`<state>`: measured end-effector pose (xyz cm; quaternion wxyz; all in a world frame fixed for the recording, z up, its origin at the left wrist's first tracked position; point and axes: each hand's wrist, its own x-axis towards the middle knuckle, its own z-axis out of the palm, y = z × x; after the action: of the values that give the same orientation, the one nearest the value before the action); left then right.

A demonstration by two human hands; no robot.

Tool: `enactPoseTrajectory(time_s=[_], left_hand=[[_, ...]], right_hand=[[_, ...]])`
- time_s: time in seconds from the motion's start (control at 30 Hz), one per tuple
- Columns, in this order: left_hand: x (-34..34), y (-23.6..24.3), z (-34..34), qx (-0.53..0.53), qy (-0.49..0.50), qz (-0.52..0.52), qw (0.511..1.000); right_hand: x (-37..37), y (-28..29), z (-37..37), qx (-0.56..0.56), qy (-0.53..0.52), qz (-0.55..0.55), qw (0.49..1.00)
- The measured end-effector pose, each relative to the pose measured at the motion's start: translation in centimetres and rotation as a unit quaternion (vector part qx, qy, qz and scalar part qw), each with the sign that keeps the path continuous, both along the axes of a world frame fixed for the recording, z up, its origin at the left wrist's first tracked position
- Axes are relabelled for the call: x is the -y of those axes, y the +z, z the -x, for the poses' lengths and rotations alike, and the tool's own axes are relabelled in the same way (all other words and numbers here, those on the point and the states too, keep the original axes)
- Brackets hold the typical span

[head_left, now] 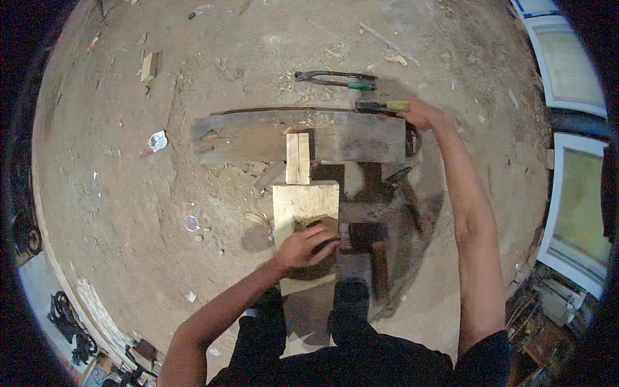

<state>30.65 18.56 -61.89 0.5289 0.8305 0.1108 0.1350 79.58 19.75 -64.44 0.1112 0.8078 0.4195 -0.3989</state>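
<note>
My left hand [306,247] rests on a pale wooden board [304,201] that lies in front of me, fingers curled over a dark patch on it. A narrow pale wood strip [297,158] lies at the board's far end, reaching onto a dark weathered plank [258,137] set crosswise. My right hand [420,115] reaches far out to the plank's right end and closes around the yellow-green handle of a chisel [382,106] lying on the ground.
Pincers with a green handle [338,80] lie beyond the plank. A small wood block [149,66] sits far left, with litter scraps [155,142] on the dirt floor. Framed panels [570,193] stand at the right edge. My dark-trousered leg [351,309] extends under the board.
</note>
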Motion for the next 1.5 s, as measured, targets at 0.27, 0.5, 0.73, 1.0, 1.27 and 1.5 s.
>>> enactPoseTrajectory(time_s=[0.27, 0.5, 0.73, 1.0, 1.27, 1.5], left_hand=[[-0.4, 0.6, 0.3, -0.052, -0.019, 0.013, 0.998], [-0.7, 1.2, -0.3, -0.026, -0.028, 0.020, 0.999], [-0.6, 2.4, -0.7, 0.035, 0.014, -0.031, 0.999], [-0.6, 1.7, -0.9, 0.076, 0.023, -0.041, 0.996], [-0.6, 1.7, -0.5, 0.014, 0.005, 0.014, 1.000], [-0.5, 1.7, -0.8, 0.021, -0.002, 0.019, 1.000]], right_hand=[[6.8, -0.9, -0.4, 0.049, 0.057, -0.200, 0.977], [10.6, -6.1, 0.0, 0.141, 0.029, -0.300, 0.943], [8.9, -6.1, 2.0, 0.271, -0.065, -0.389, 0.878], [3.7, -0.7, 9.8, -0.030, -0.241, -0.503, 0.829], [0.6, 2.0, 14.4, -0.114, -0.218, -0.493, 0.835], [-0.8, 1.2, 14.6, 0.088, 0.002, -0.593, 0.800]])
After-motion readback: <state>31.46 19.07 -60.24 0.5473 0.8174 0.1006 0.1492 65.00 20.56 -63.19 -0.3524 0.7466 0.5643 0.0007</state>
